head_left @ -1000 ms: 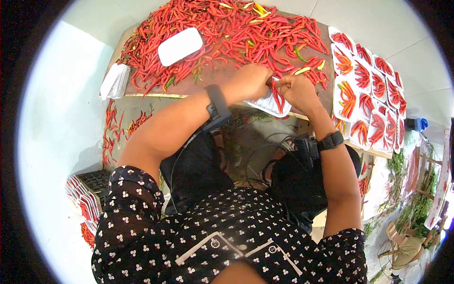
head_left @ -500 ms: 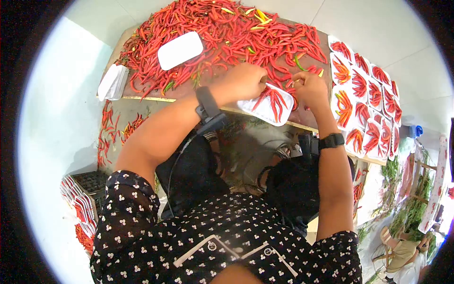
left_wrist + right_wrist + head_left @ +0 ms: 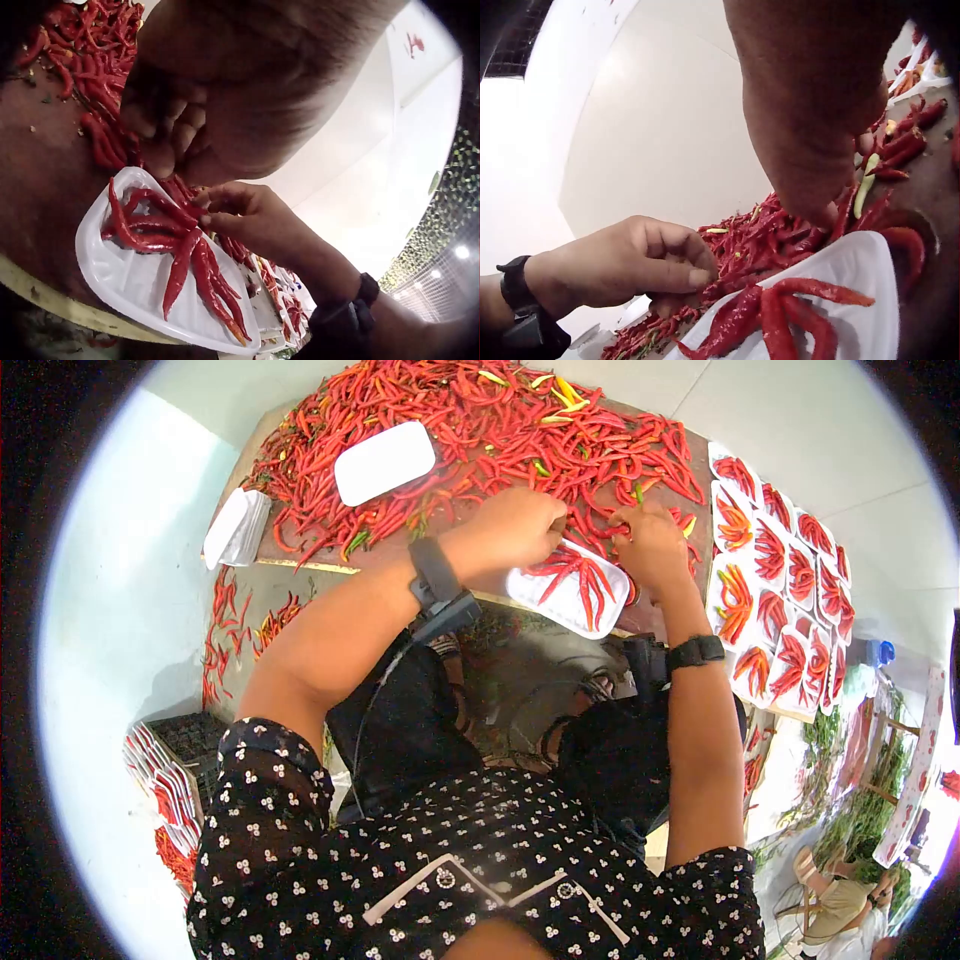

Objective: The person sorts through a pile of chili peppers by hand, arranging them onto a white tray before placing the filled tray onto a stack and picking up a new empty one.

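Several red chillies lie fanned out on a white tray at the table's near edge. My left hand is beside the tray's upper left corner with curled fingers; whether anything is between them is hidden. Over the loose chillies to the right of the tray, my right hand reaches down. The left wrist view shows the right hand pinching a red chilli just past the tray. In the right wrist view the left hand's thumb lies against its bent fingers.
A large heap of red chillies covers the back of the table, with an upturned white tray on it. Stacked white trays stand at the left edge. Filled trays fill the right side. A person sits at lower right.
My hands were together over the tray at first and are now apart, the right one farther right among the loose chillies. The chillies on the tray are now uncovered and spread.
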### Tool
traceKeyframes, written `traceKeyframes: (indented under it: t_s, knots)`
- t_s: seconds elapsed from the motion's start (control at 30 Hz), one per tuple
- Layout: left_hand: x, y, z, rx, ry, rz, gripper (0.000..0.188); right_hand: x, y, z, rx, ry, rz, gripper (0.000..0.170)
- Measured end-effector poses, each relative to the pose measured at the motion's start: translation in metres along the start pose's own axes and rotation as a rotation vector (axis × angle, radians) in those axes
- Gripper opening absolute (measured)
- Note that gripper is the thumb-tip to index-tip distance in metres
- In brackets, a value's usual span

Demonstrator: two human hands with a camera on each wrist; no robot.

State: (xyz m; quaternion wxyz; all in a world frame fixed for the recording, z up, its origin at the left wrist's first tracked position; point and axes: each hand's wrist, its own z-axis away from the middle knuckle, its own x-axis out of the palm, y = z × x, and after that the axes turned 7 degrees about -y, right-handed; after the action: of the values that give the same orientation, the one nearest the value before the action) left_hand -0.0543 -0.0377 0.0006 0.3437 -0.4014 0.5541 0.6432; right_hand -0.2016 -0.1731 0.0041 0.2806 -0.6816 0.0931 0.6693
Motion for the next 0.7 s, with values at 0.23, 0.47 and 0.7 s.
traceKeyframes:
  t_s: [0.23,0.47,0.7]
  knots:
    - [-0.005,0.005,-0.003,0.026,-0.002,-0.002,0.020,0.013,0.020,-0.007,-0.102,-0.037,-0.082,0.022]
    - [-0.003,0.013,-0.007,0.234,0.388,0.124,0.027,-0.002,0.017,-0.002,-0.134,-0.290,-0.782,0.025]
    - [0.002,0.018,-0.011,-0.010,0.040,0.670,0.023,-0.010,0.009,0.012,-0.012,-0.296,-1.116,0.029]
